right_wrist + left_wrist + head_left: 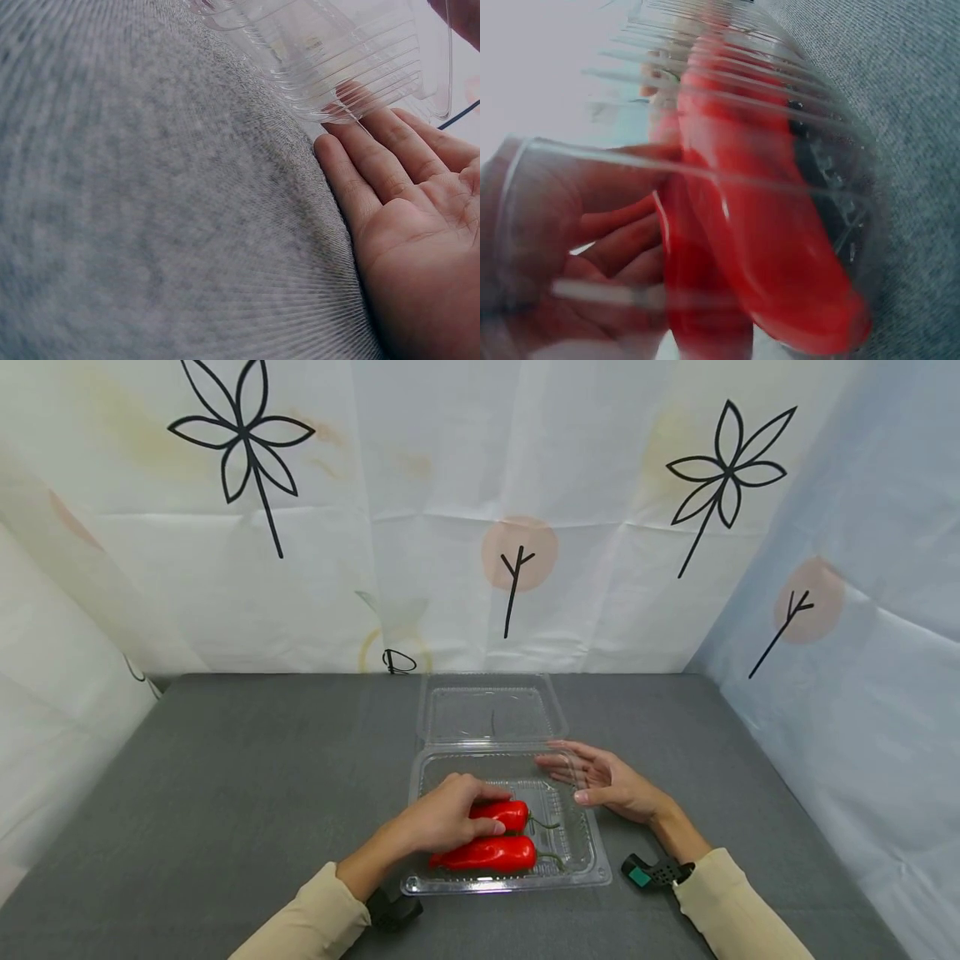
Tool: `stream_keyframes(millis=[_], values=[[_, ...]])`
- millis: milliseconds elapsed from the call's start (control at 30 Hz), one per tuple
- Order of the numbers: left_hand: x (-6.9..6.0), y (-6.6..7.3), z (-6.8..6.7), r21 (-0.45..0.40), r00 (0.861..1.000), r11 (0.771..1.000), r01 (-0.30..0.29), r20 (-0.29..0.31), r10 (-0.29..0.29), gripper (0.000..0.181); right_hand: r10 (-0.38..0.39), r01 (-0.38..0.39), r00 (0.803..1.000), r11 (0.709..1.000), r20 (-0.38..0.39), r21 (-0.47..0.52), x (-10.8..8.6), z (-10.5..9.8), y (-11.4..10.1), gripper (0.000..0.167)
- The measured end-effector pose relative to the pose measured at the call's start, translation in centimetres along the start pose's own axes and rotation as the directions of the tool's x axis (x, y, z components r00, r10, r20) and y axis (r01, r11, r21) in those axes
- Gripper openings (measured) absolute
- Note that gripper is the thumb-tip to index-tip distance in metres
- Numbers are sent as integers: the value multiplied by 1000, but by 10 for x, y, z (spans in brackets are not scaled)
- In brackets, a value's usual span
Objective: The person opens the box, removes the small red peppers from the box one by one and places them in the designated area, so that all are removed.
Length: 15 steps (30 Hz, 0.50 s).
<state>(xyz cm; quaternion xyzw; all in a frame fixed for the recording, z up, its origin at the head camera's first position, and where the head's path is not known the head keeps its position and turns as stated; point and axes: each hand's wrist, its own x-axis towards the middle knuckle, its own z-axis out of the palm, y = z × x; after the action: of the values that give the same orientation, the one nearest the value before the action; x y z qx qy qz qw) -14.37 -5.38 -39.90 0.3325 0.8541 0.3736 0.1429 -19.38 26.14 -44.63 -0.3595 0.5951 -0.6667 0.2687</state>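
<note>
The far red pepper (513, 815) lies across the middle of the clear plastic box (525, 884), its stem pointing to 3 o'clock. Your left hand (448, 814) reaches in from 8 o'clock and pinches it, thumb on the near side and fingers over the far side, the gap between them only about as wide as the pepper. Just beside it, toward 6 o'clock, the near red pepper (495, 854) lies in the same box, its stem also toward 3 o'clock. Your right hand (611, 785) is at the box's wall toward 2 o'clock, fingers straight and slightly spread, gripping nothing (whether the fingertips press the plastic, you cannot tell from here). The lid (491, 710) lies folded back at 12 o'clock on the grey table (262, 777), and the patterned curtain (442, 585) hangs behind it.

The step in hand looks like handling the peppers inside the box; whether you are placing or lifting this one is unclear. The next move probably calls for a light grip, the right hand ready to steady the wall, and care not to knock the neighbouring pepper.
</note>
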Motion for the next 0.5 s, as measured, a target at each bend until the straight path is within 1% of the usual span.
stream_keyframes(millis=[67, 167, 267, 367, 433, 500], values=[[0, 0, 0, -13, 1000, 1000, -15, -21, 14, 42, -2, 2, 1000, 1000, -2, -2, 0, 0, 0, 75], [-1, -1, -1, -59, 998, 998, -28, -53, 25, 43, -3, 3, 1000, 1000, -4, -3, 0, 0, -1, 75], [-2, -2, -3, -133, 997, 991, -32, -78, 22, 44, 0, 0, 1000, 1000, -3, 0, 0, 0, -1, 75], [-3, -2, -5, -244, 995, 968, -51, -99, 28, 45, 1, -1, 1000, 1000, 1, 6, 0, 0, 0, 75], [-3, -1, -7, -320, 992, 945, -74, -119, 38, 46, 0, 0, 1000, 1000, 2, 4, 0, -1, 0, 75], [-4, 1, -10, -393, 989, 915, -92, -140, 39, 47, -5, 5, 1000, 1000, 4, 0, 0, -1, 1, 75]])
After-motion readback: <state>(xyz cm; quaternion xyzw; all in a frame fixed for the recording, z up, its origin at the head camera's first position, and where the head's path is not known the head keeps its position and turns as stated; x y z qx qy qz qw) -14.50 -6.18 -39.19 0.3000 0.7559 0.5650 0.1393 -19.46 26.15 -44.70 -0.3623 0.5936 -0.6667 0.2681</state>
